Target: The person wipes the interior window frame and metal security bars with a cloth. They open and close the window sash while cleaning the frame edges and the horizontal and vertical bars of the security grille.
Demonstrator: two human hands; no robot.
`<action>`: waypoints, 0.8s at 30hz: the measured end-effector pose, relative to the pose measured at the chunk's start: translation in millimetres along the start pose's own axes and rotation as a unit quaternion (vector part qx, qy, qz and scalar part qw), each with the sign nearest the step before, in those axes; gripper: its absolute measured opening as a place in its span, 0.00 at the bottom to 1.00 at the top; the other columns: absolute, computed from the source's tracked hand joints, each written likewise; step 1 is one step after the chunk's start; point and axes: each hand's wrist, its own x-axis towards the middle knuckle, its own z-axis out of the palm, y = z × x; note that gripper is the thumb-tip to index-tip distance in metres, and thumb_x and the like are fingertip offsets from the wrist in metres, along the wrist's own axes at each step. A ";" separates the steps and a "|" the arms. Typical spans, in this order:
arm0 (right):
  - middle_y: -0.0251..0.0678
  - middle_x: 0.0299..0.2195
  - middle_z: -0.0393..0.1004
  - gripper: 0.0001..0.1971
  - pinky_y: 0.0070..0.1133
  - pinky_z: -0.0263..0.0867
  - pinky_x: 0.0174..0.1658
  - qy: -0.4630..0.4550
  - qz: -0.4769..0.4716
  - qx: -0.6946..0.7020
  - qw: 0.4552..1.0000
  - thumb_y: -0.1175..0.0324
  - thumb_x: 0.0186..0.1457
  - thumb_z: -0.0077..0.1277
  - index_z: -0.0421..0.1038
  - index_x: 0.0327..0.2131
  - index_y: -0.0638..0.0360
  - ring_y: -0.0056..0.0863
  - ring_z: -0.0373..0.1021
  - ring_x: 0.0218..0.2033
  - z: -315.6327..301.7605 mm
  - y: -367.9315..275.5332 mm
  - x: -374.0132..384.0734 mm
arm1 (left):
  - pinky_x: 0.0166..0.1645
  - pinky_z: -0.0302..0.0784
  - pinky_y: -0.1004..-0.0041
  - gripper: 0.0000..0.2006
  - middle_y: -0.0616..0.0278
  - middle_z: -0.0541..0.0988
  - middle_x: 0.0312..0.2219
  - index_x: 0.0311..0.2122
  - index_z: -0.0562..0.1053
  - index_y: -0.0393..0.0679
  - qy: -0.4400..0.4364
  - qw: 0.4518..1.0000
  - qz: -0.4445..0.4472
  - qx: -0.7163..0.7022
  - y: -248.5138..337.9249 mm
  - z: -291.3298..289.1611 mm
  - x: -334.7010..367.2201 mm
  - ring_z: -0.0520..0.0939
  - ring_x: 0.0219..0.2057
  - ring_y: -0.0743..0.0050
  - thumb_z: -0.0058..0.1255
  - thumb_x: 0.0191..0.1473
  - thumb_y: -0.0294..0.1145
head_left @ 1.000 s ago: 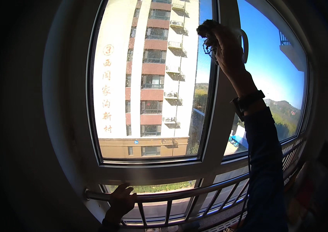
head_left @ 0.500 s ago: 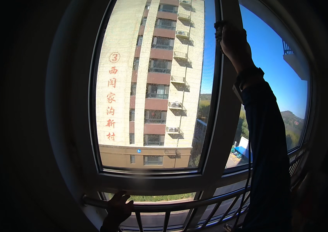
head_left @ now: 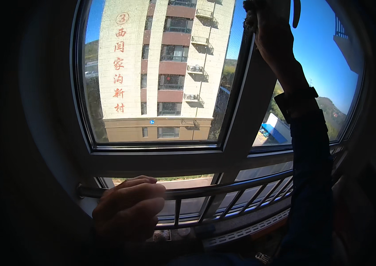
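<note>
My right hand [head_left: 274,40] reaches high on the right, closed around a dark, bunched-up cloth [head_left: 251,17]. The cloth lies against the upright window frame [head_left: 255,91], at the inner edge of the left-hand pane. A dark band circles that wrist, below which a dark blue sleeve covers the forearm. At the lower left, my left hand [head_left: 130,206] is raised in front of a metal railing [head_left: 201,191]. Its fingers are loosely bent and hold nothing I can see. Whether it touches the railing cannot be told.
A curved dark handle [head_left: 296,13] hangs on the frame right of my right hand. The railing runs across below the window. Under it lie a slotted strip [head_left: 250,228] and, lower, a small bunch of keys [head_left: 262,257]. Outside stands a tall pale building [head_left: 130,66].
The view has tipped downward, showing more of the floor area. My left hand has come off the railing and nearer to me. My right hand still holds the cloth on the frame.
</note>
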 end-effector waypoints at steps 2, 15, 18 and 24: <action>0.24 0.27 0.72 0.16 0.15 0.62 0.31 -0.005 0.034 0.013 0.999 0.56 0.74 0.45 0.78 0.42 0.56 0.15 0.65 0.25 2.9 -1.9 -26.2 | 0.54 0.86 0.54 0.15 0.54 0.80 0.52 0.57 0.75 0.49 -0.055 0.997 0.031 -0.050 29.2 -5.5 23.4 0.83 0.54 0.56 0.53 0.67 0.32; 0.49 0.47 0.78 0.17 0.34 0.77 0.48 -0.041 -0.308 -0.544 0.779 0.77 0.59 0.57 0.75 0.52 0.63 0.44 0.78 0.45 -30.3 36.0 -122.3 | 0.57 0.78 0.64 0.21 0.56 0.72 0.56 0.56 0.68 0.54 -0.120 0.965 -0.208 -0.101 141.3 3.9 79.4 0.77 0.57 0.58 0.51 0.58 0.21; 0.54 0.50 0.76 0.24 0.40 0.73 0.57 -0.043 -0.331 -0.603 0.725 0.78 0.54 0.59 0.74 0.56 0.62 0.52 0.76 0.50 -35.4 41.6 -141.9 | 0.58 0.78 0.62 0.22 0.56 0.71 0.56 0.57 0.67 0.54 -0.145 0.970 -0.167 -0.098 135.0 -2.9 75.9 0.77 0.57 0.57 0.50 0.59 0.22; 0.53 0.56 0.74 0.20 0.41 0.65 0.66 -0.055 -0.294 -0.580 0.758 0.80 0.55 0.57 0.77 0.53 0.66 0.50 0.71 0.60 -35.9 48.3 -181.2 | 0.58 0.77 0.59 0.22 0.55 0.70 0.57 0.59 0.65 0.55 -0.166 0.977 -0.104 -0.080 123.8 -10.3 73.9 0.76 0.58 0.56 0.48 0.60 0.23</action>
